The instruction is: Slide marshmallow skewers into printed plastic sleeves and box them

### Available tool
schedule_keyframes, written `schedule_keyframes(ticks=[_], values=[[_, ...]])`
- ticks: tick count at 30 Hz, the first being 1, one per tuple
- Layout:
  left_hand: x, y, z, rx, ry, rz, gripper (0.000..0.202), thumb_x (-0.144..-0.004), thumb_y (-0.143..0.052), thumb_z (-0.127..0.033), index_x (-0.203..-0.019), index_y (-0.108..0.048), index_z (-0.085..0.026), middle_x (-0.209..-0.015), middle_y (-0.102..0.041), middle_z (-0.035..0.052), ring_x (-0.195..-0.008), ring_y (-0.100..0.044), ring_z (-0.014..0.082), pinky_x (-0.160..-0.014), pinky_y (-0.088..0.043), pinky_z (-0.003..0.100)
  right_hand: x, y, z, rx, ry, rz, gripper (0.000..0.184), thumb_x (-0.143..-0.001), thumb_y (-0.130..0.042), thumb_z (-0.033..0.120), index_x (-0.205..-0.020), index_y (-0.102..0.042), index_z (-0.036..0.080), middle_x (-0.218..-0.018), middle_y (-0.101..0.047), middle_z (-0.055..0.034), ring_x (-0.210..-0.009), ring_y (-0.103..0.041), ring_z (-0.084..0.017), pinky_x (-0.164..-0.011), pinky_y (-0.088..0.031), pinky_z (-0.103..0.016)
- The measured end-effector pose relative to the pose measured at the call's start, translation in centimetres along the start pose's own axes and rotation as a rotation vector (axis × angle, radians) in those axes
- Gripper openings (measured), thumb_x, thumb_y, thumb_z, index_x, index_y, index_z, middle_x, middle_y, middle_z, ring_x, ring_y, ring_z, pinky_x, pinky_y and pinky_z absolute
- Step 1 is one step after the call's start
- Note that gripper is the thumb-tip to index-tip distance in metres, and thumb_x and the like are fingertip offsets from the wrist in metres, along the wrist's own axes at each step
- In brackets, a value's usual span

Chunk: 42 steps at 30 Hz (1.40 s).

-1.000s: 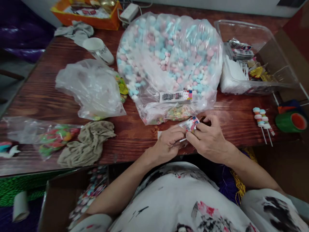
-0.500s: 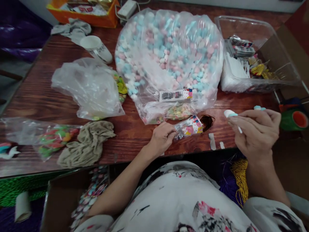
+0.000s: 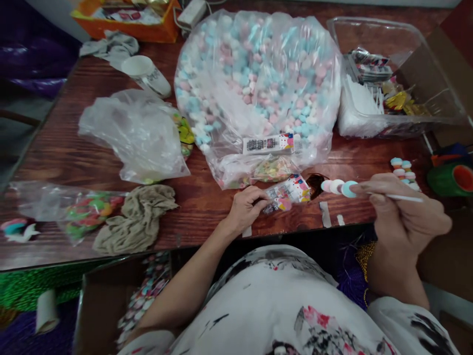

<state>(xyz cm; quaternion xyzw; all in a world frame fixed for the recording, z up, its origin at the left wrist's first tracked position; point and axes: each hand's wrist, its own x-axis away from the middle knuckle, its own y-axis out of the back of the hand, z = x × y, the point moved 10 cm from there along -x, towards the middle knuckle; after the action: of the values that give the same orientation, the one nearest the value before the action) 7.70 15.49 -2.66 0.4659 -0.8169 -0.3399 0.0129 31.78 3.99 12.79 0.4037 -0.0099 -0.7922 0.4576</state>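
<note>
My left hand (image 3: 247, 209) rests near the table's front edge, its fingers closed on the end of a clear printed packet (image 3: 288, 193). My right hand (image 3: 408, 212) pinches a marshmallow stick (image 3: 337, 187) held sideways above the table. Pale pink, white and blue pieces sit at its left end, and the bare white stick shows past my fingers. Those pieces point toward the packet's open-looking end, where a brown, shiny bit of wrap (image 3: 316, 184) lies. Behind the packet is a large clear bag of pastel marshmallows (image 3: 258, 74), with a printed strip (image 3: 268, 143) on its lower part.
At the right, several marshmallow pieces (image 3: 404, 172) lie beside a green tape roll (image 3: 449, 180). A clear plastic tub (image 3: 362, 125) stands at the back right. To the left are a white cup (image 3: 148, 75), a grey cloth (image 3: 138, 217) and a bag of gummy candy (image 3: 88, 212).
My right hand has turned and shifted slightly right, bringing the marshmallow stick sideways with its pieces pointing left. The pieces by the tape roll are now uncovered. My left hand stays on the packet.
</note>
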Motion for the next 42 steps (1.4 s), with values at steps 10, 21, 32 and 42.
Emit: schedule_keyframes(ticks=[10, 21, 32, 42], values=[[-0.1, 0.4, 0.9, 0.134, 0.023, 0.016, 0.014, -0.084, -0.069, -0.03, -0.078, -0.074, -0.019, -0.075, -0.073, 0.0025, -0.07, -0.066, 0.0135, -0.07, -0.052, 0.026, 3.6, -1.7, -3.6, -0.585, -0.313, -0.397, 0.01, -0.086, -0.062, 0.023, -0.082, -0.072, 0.021, -0.073, -0.072, 0.0003, -0.066, -0.068, -0.016, -0.073, -0.059, -0.037], [0.1, -0.1, -0.6, 0.053, -0.127, 0.041, 0.013, -0.088, -0.065, -0.026, -0.082, -0.075, -0.02, -0.076, -0.074, 0.0035, -0.073, -0.065, 0.0144, -0.069, -0.052, 0.027, 5.1, -3.7, -6.2, -0.608, -0.422, -0.364, 0.011, -0.088, -0.062, 0.025, -0.083, -0.071, 0.022, -0.077, -0.071, -0.0006, -0.062, -0.067, -0.014, -0.05, -0.053, -0.026], [0.5, -1.3, -2.9, -0.026, -0.27, 0.083, 0.015, -0.091, -0.059, -0.021, -0.088, -0.073, -0.019, -0.084, -0.074, 0.0062, -0.078, -0.065, 0.0157, -0.074, -0.053, 0.031, 5.8, -6.0, -5.9, -0.525, -0.366, -0.154, 0.012, -0.087, -0.061, 0.031, -0.085, -0.07, 0.023, -0.077, -0.073, -0.0024, -0.069, -0.067, -0.018, -0.059, -0.055, -0.033], [0.4, -0.7, -2.1, 0.123, -0.155, 0.052, 0.014, -0.09, -0.061, -0.026, -0.085, -0.072, -0.02, -0.075, -0.072, 0.0043, -0.072, -0.064, 0.016, -0.069, -0.052, 0.031, 7.6, -7.4, -8.7, -0.709, -0.542, -0.315, 0.013, -0.088, -0.059, 0.031, -0.082, -0.067, 0.023, -0.076, -0.067, 0.0004, -0.068, -0.067, -0.013, -0.057, -0.053, -0.026]])
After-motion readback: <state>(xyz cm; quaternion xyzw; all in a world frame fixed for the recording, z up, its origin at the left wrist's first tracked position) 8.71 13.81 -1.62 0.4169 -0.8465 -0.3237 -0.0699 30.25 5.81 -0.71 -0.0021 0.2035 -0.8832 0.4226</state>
